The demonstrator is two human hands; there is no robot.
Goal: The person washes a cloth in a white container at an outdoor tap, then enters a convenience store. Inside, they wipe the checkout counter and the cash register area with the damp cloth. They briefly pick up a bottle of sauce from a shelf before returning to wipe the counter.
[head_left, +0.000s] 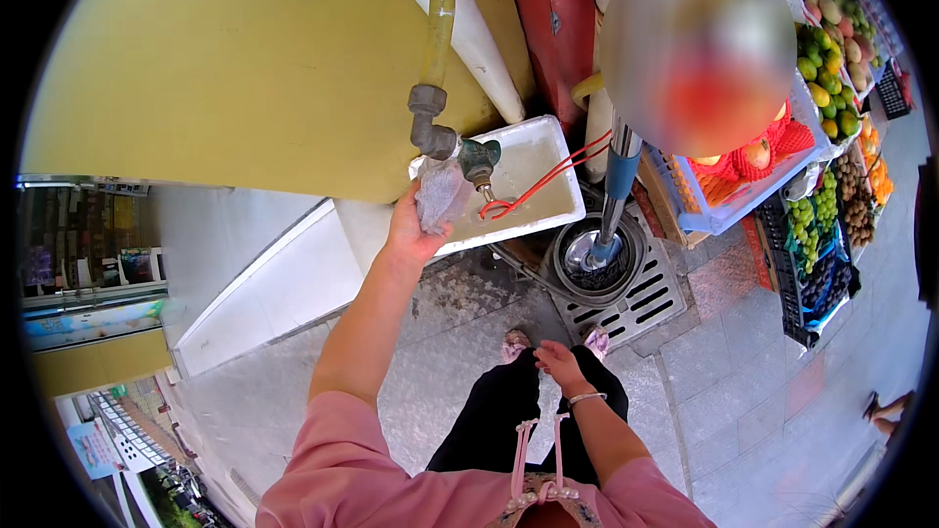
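— Nearest you?

— My right hand (pixel 559 364), loosely curled, holding nothing, resting on my thigh above the pavement.

— And the left?

— My left hand (pixel 409 230) reaches up, fingers closed around a grey rag (pixel 440 194) just under the tap (pixel 469 156).

— Beyond?

— A white tub (pixel 548 152), a floor drain (pixel 636 298), then fruit crates (pixel 831 68).

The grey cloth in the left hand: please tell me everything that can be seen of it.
The grey cloth is a small, crumpled piece of pale grey fabric, looking soft and perhaps wet. The left hand grips its lower part from below and holds it raised. Its top presses against the grey pipe elbow, just left of the green-tinged tap. Behind it lies a white foam tray. No print or pattern can be made out on it.
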